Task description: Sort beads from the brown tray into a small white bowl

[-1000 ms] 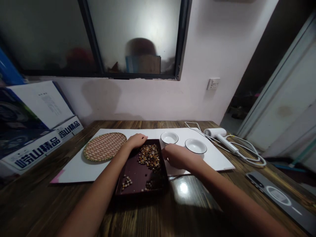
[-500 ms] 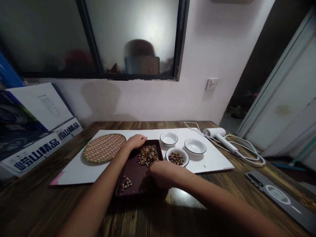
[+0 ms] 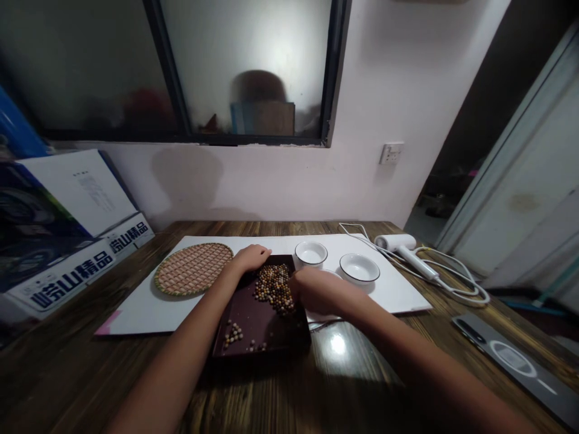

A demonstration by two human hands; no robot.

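My left hand [image 3: 251, 258] rests on the far left corner of a dark brown tray [image 3: 260, 328], holding nothing. A heap of mixed brown and cream beads [image 3: 274, 289] lies in the tray, and my right hand [image 3: 316, 290] hangs over its right edge, fingers curled beside the heap. Whether those fingers hold beads I cannot tell. That hand hides most of a white bowl [image 3: 330, 272]. A small cluster of beads [image 3: 233, 334] sits near the tray's front left. Two more white bowls [image 3: 311, 254] [image 3: 359, 268] stand behind, and both look bare inside.
A round woven mat [image 3: 193, 269] lies left of the tray on a white board [image 3: 145, 316], on a dark wooden table [image 3: 344, 386]. A white hair dryer [image 3: 398, 244] and its cord lie to the right. A dark flat pad [image 3: 511, 358] lies at the front right.
My right hand has moved from the tray's near side up to the heap's right side, covering the bowl of beads. My left hand has stayed in place.
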